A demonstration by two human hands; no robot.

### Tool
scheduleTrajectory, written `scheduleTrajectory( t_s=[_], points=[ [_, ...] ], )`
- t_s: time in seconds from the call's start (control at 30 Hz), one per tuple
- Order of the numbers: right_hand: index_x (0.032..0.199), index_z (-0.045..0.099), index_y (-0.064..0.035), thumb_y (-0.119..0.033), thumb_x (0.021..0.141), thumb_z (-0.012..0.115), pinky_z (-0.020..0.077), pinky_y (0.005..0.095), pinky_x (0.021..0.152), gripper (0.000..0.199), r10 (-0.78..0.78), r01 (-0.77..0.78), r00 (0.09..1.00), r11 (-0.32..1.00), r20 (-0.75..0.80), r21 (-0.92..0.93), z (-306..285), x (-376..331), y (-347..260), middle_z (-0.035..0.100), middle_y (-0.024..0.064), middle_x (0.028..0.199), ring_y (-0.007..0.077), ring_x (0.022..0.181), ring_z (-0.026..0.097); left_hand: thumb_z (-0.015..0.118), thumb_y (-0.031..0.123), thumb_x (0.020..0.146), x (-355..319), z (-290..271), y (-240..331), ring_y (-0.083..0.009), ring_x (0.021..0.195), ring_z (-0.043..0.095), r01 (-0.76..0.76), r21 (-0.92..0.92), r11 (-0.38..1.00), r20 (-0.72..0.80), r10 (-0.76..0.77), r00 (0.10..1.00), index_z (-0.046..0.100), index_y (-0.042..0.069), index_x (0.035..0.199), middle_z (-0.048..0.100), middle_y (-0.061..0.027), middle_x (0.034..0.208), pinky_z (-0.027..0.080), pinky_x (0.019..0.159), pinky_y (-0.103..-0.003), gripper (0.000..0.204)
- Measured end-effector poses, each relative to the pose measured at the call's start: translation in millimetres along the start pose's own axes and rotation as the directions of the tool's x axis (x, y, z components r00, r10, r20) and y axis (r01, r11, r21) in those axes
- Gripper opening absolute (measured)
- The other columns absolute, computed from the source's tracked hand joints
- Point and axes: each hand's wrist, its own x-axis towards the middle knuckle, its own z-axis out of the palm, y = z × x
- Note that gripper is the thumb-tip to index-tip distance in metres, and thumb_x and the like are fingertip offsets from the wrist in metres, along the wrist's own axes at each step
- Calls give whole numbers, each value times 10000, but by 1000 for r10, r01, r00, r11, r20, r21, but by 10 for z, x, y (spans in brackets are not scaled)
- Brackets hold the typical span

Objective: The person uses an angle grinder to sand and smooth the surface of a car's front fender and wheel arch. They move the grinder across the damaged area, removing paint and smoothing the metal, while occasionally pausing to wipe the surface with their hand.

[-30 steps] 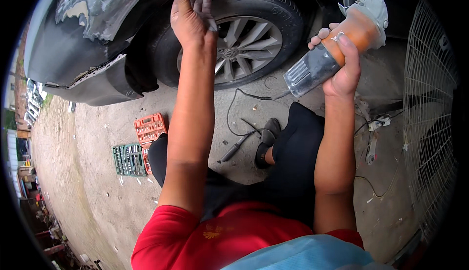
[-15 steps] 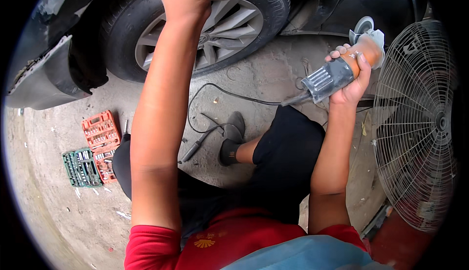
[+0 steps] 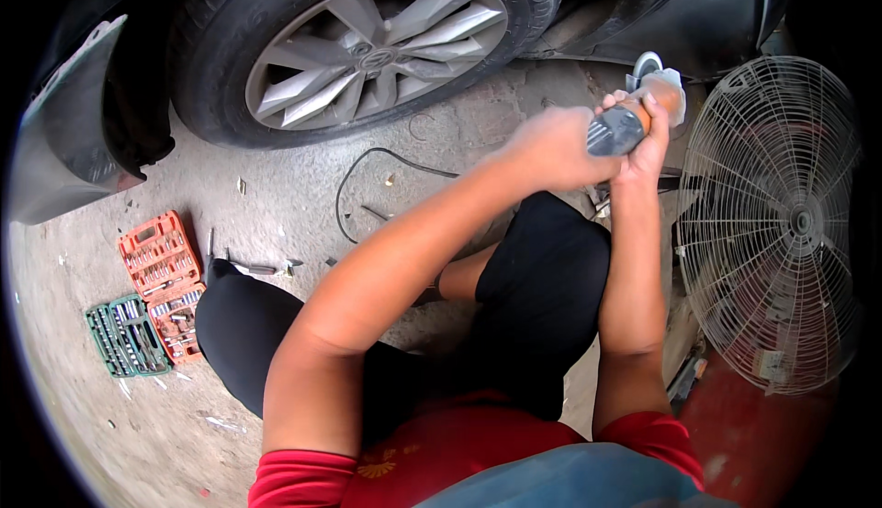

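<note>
My right hand is wrapped around the orange middle of an angle grinder with a dark grey rear housing. Its round disc points up, and a pale, translucent guard or wrap surrounds the head. At the rear of the housing is my left hand, smeared by motion with its fingers hidden, so whether it grips the tool is unclear. A black power cord curves across the concrete and passes out of sight behind my left forearm.
Ahead stands a car wheel, with a loose-edged body panel on its left. A large wire-caged fan is close on the right. Orange and green socket sets lie open at left, near pliers.
My left hand has swung down and right from in front of the wheel to the grinder's rear end. The grinder, in my right hand, has shifted slightly; the view has shifted too.
</note>
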Motion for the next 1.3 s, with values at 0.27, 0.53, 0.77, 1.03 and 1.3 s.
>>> scheduleTrajectory(
  t_s=[0.27, 0.53, 0.77, 1.03, 1.3],
  points=[
    [1171, 603, -59, -206, 951, 797, 629, 446, 845, 328, 19, -19, 1000, 997, 3, 75, 218, -393, 120, 713, 129, 1008, 292, 925, 750, 841, 332, 731, -287, 142, 174, -479, 1048, 750, 116, 212, 970, -8, -117, 993, 645, -89, 1134, 755, -316, 1037, 582, 927, -504, 615],
    [1139, 590, -66, -149, 901, 873, 619, 426, 766, 379, 216, -217, 976, 930, 37, 297, 284, -698, 290, 666, 115, 850, 268, 750, 689, 845, 311, 716, -750, 223, 595, -466, 1039, 760, 290, 624, 726, -148, -254, 956, 670, -69, 1154, 772, -310, 1045, 600, 941, -497, 606],
    [1090, 631, -42, -91, 863, 863, 627, 409, 725, 329, 194, -172, 978, 955, -71, 242, 471, -880, 550, 678, 100, 863, 243, 747, 700, 855, 325, 720, -988, 179, 673, -436, 1064, 772, 371, 686, 626, -206, -323, 924, 706, -41, 1250, 787, -290, 1106, 600, 951, -490, 661],
    [985, 690, -29, -96, 878, 870, 580, 359, 669, 220, 29, -59, 990, 974, -138, -219, 151, -350, 805, 697, 66, 804, 200, 690, 701, 893, 473, 764, -584, 707, -210, -434, 1029, 777, 488, 346, 801, -471, -301, 829, 729, 22, 1134, 803, -243, 1052, 602, 913, -519, 606],
    [1187, 664, -20, -153, 933, 870, 611, 385, 934, 353, 133, -101, 989, 921, 59, -375, -74, -164, 602, 731, 92, 1076, 202, 1010, 742, 846, 234, 764, -230, 759, -958, -414, 893, 769, 177, -100, 979, -324, -200, 925, 703, 19, 1123, 772, -217, 934, 600, 849, -477, 442]
  ],
)
